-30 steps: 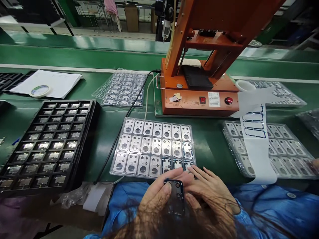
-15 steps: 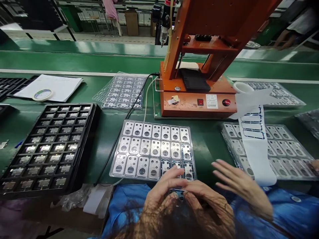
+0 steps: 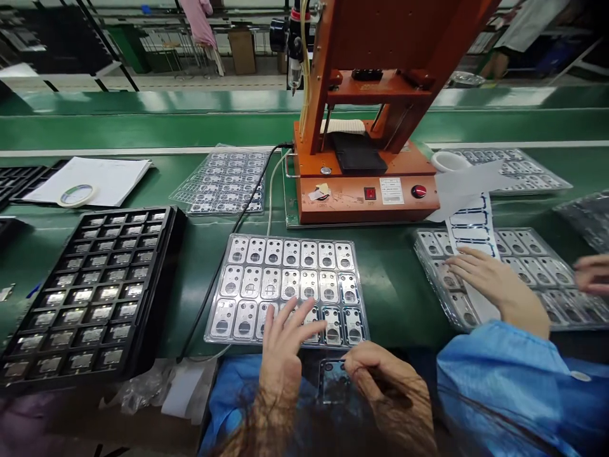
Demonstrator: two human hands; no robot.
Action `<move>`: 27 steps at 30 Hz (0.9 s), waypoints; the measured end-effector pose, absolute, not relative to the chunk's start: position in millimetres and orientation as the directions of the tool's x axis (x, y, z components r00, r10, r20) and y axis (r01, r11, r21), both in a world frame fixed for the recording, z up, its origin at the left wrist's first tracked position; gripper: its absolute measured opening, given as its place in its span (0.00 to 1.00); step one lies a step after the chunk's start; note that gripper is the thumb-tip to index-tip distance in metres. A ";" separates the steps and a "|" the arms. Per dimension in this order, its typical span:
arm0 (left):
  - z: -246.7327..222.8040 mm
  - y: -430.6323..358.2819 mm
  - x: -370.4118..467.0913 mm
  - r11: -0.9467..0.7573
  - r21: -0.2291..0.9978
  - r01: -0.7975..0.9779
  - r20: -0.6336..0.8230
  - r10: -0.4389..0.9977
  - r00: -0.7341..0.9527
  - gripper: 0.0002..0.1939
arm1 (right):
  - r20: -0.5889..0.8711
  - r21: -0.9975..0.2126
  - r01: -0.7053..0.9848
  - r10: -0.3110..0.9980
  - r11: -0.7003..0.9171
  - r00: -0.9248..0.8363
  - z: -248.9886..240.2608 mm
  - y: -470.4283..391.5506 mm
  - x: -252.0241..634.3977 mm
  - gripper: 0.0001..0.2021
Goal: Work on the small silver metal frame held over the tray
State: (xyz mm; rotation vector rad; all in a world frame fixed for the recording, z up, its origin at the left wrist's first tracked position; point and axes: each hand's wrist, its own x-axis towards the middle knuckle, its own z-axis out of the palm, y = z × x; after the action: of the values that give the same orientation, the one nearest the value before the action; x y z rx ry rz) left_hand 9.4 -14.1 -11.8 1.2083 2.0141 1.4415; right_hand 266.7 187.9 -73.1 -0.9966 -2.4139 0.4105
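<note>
My left hand (image 3: 284, 339) lies with its fingers spread on the bottom row of a clear tray (image 3: 247, 254) of silver camera-frame parts and holds nothing. Close below the tray's front edge, my right hand (image 3: 378, 374) pinches a small dark frame part (image 3: 333, 376) by its right side. Hair hangs across the lower view and partly veils both wrists.
A blue-sleeved hand (image 3: 492, 284) rests on a white sticker strip (image 3: 469, 222) over the right parts tray (image 3: 537, 266); another hand (image 3: 592, 273) shows at the right edge. An orange press (image 3: 361, 184) stands behind. A black tray (image 3: 90, 285), paper and tape roll (image 3: 76, 193) lie left.
My left hand let go of the dark part and moved up onto the clear tray. The blue-sleeved hand left the centre and went right to the sticker strip.
</note>
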 end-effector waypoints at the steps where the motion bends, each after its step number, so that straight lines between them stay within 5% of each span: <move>1: -13.5 -15.4 8.6 0.120 0.901 0.416 0.149 0.816 -0.558 0.29 | 0.303 -0.514 0.504 0.697 0.694 -0.651 -69.8 156.0 245.0 0.32; 3: -16.7 -18.8 8.6 0.120 0.898 0.423 0.147 0.825 -0.545 0.24 | 0.248 -0.832 0.301 0.798 0.466 -0.549 -58.7 110.2 205.5 0.24; 6: -19.8 -23.8 12.7 0.082 0.883 0.463 0.182 0.848 -0.497 0.10 | 0.166 -0.965 0.095 0.850 0.244 -0.500 -34.9 92.0 170.3 0.25; 8: -19.8 -25.4 16.4 0.058 0.874 0.483 0.205 0.857 -0.473 0.06 | 0.109 -0.985 0.062 0.864 0.160 -0.492 -24.6 98.0 164.1 0.28; 13: -6.5 -24.0 16.0 0.040 0.885 0.463 0.208 0.857 -0.471 0.16 | -0.038 -0.999 0.041 0.840 -0.019 -0.540 -41.6 97.2 173.4 0.23; 19: 1.3 -21.8 4.1 0.043 0.911 0.410 0.167 0.871 -0.462 0.22 | -0.013 -1.000 -0.003 0.768 -0.019 -0.641 -61.8 77.1 184.6 0.29; 24: -30.9 -26.8 1.1 0.032 0.899 0.436 0.162 0.902 -0.401 0.35 | -0.048 -0.999 0.017 0.786 -0.048 -0.617 -53.9 75.4 183.1 0.31; 27: -46.3 -35.0 0.5 0.035 0.880 0.474 0.160 0.918 -0.364 0.35 | -0.100 -0.994 0.019 0.810 -0.109 -0.578 -52.8 75.7 179.1 0.32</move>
State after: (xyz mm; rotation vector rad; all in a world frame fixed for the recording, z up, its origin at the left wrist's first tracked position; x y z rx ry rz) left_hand 0.5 -35.0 -46.3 1.4039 1.8636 1.2871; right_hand 179.1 75.7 -52.8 -0.9224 -1.5824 1.7481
